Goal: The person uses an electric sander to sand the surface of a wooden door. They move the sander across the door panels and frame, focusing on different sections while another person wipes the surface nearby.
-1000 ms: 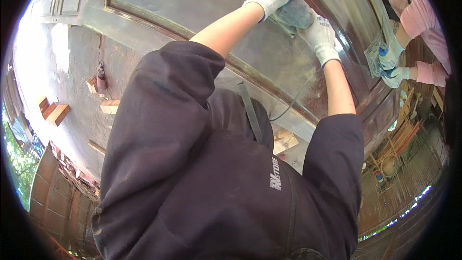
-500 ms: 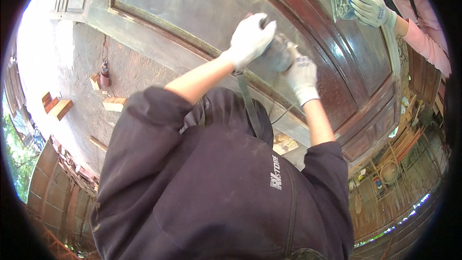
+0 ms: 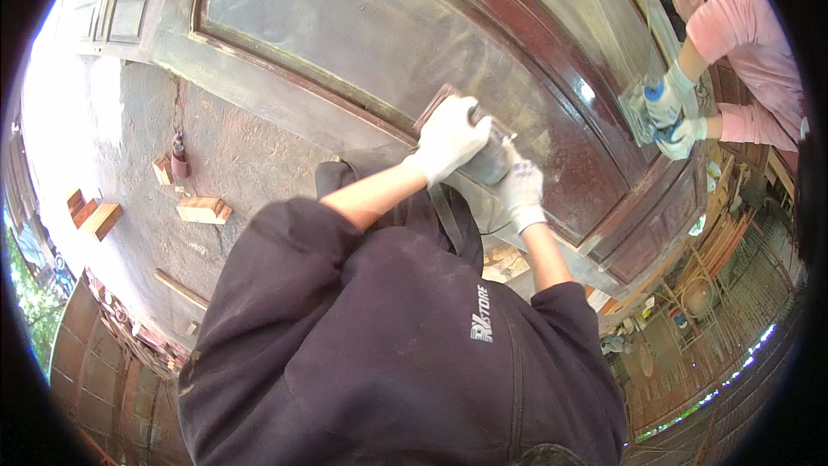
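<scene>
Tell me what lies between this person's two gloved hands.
In the head view, the grey body of a handheld power tool shows between the left hand and the right hand.

White block lettering [image 3: 481, 314] on the dark sweatshirt [image 3: 371, 336]

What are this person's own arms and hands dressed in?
The left hand and right hand wear white fabric gloves; the right one has a small bluish-grey marking on its back. Loose, dark purplish-black fabric sleeves stop short of the wrists, leaving the forearms partly bare.
</scene>
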Motion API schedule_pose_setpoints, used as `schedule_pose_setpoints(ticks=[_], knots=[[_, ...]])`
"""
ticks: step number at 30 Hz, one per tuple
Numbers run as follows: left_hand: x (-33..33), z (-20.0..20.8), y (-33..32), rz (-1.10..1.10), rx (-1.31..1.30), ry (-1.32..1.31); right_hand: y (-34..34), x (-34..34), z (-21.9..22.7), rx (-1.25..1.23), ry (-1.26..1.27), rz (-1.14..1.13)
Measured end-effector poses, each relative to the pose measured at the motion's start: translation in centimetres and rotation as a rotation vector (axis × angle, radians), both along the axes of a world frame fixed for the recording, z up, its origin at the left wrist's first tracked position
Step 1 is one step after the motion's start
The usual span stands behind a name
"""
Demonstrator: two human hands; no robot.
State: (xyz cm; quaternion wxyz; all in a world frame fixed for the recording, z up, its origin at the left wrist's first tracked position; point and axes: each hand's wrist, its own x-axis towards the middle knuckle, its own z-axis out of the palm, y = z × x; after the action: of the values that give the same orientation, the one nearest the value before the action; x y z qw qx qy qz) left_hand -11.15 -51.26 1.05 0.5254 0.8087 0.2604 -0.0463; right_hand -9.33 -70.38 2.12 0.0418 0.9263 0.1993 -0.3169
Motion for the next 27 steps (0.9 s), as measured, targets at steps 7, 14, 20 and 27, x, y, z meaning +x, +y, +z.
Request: schedule_pose_setpoints(ticks=[7,14,20,27], knots=[[2.6,0.5,-0.6,0.023,-0.073,-0.049,0.4,4.3,1.9,-0.001,0.014,0.058],[17.3,0.8,-1.4,-0.078,-0.155,-0.08,-0.7,15.4,1.2,0.044,-0.273,-0.078],[7.5,0.8,0.3,-0.152,-0.11,0.022,0.5,5.7,2.1,0.061,-0.122,-0.051],[0.3,0.6,6.0,0.02,-0.224,-0.097,5.7,1.5,1.1,0.055,-0.006,0.085]])
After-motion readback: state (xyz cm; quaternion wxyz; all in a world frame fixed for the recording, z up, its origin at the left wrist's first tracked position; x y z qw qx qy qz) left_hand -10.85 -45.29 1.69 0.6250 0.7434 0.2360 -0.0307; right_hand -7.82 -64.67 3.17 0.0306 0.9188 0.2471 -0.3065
